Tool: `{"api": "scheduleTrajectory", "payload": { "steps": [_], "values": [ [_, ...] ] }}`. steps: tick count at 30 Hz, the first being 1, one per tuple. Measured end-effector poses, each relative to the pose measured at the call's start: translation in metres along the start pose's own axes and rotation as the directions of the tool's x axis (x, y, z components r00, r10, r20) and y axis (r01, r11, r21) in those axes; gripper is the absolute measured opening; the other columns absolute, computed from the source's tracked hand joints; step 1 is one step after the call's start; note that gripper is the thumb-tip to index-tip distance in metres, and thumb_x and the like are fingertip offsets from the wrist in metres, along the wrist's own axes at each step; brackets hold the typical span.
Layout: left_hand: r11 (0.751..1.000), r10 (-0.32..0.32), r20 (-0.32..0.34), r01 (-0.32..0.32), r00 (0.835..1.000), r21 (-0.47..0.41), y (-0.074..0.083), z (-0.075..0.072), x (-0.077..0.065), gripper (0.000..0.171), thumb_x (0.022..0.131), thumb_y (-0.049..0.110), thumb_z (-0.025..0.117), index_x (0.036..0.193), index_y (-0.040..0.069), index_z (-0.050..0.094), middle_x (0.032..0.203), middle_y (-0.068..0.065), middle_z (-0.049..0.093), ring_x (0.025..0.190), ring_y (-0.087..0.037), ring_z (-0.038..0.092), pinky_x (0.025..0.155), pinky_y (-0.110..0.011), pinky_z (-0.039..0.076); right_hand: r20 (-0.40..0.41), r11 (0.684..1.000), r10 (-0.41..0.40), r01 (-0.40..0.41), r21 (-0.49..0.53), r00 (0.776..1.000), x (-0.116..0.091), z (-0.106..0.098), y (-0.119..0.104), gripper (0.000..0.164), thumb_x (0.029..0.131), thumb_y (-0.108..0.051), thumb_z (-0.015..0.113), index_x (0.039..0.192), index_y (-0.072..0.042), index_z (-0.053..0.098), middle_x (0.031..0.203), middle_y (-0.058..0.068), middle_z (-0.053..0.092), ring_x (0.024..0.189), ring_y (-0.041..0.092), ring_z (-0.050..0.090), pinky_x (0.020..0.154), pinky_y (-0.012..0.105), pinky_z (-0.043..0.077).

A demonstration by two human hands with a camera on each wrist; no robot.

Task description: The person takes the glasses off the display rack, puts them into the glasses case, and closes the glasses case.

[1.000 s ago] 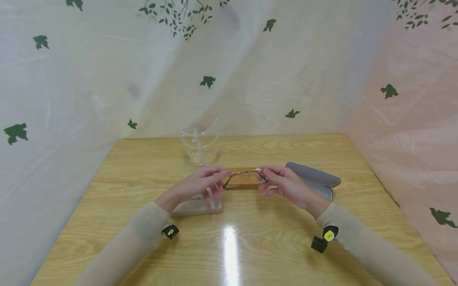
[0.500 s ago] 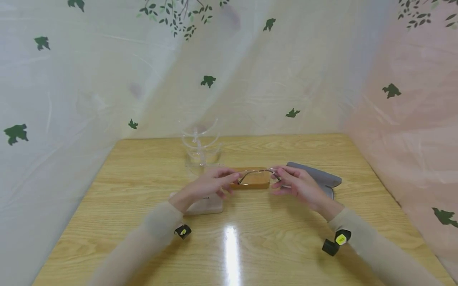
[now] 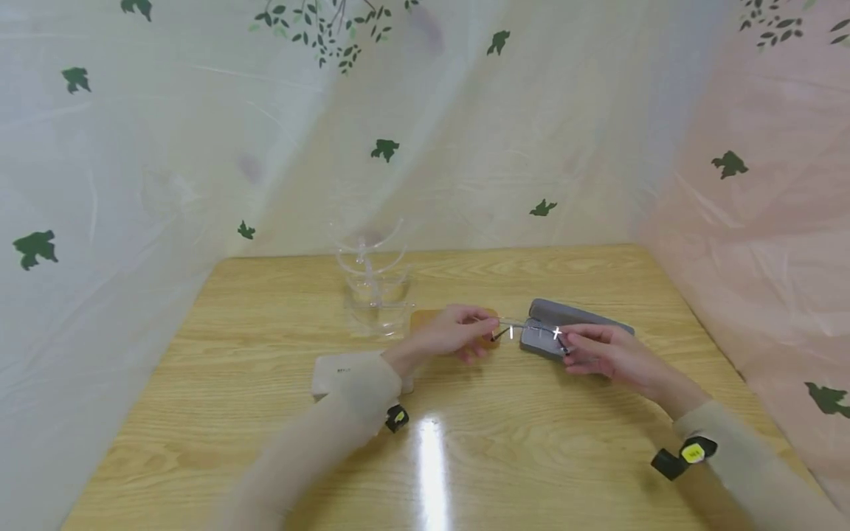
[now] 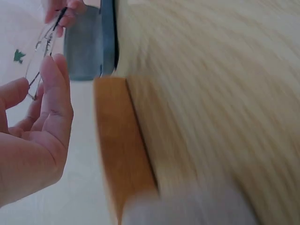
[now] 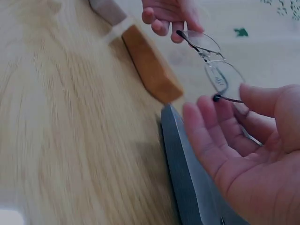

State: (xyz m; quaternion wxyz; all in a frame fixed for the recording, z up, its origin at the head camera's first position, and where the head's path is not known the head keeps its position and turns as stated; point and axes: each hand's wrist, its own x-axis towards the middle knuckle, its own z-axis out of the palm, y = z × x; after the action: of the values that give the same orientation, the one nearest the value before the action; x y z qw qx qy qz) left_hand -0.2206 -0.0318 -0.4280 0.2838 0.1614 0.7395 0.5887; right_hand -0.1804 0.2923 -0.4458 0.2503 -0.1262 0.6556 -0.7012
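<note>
Thin-rimmed eyeglasses (image 3: 531, 326) hang between my two hands, above the opened grey glasses case (image 3: 541, 341). My left hand (image 3: 451, 333) pinches one side of the eyeglasses, while my right hand (image 3: 614, 358) pinches the other side. In the right wrist view the clear lenses and dark temple tips of the eyeglasses (image 5: 204, 55) show between the hands. The grey case (image 4: 84, 44) appears just beyond the fingers in the left wrist view. An orange-brown glasses case (image 3: 423, 320) lies beneath and behind my left hand, partly hidden by it.
A clear eyeglass display stand (image 3: 373, 284) with several curved arms stands at the back, left of centre. An off-white case (image 3: 352, 369) lies on the wooden table (image 3: 505, 442), partly behind my left sleeve. Patterned sheets (image 3: 451, 147) surround the table's back and sides.
Both hands have moved to the right with the eyeglasses, from in front of the orange-brown case to over the grey case. The cases and the stand have stayed put.
</note>
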Motion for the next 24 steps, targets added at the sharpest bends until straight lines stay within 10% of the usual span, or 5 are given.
{"api": "scheduleTrajectory", "payload": {
  "steps": [9,24],
  "values": [
    [0.994,-0.052,-0.052,0.046,0.997,-0.103,-0.002,0.042,0.039,0.030,0.104,0.022,0.061,0.125,0.001,0.065,0.099,-0.007,0.069,0.081,-0.030,0.072,0.063,-0.035,0.062,0.002,0.997,0.046,-0.046,-0.069,0.999,-0.022,-0.046,0.012,0.029,0.106,-0.004,0.051,0.131,-0.007,0.066,0.119,0.005,0.067,0.100,0.021,0.069,0.089,0.038,0.059],
    [0.938,-0.167,-0.172,0.103,0.971,-0.332,-0.004,0.076,0.056,0.028,0.101,0.006,0.062,0.125,-0.008,0.063,0.103,-0.019,0.071,0.080,-0.030,0.074,0.066,-0.034,0.063,-0.240,0.971,0.112,-0.158,-0.182,0.964,-0.023,-0.074,0.010,0.021,0.101,-0.008,0.064,0.121,-0.004,0.071,0.105,-0.003,0.075,0.079,0.018,0.071,0.076,0.038,0.062]
  ]
}}
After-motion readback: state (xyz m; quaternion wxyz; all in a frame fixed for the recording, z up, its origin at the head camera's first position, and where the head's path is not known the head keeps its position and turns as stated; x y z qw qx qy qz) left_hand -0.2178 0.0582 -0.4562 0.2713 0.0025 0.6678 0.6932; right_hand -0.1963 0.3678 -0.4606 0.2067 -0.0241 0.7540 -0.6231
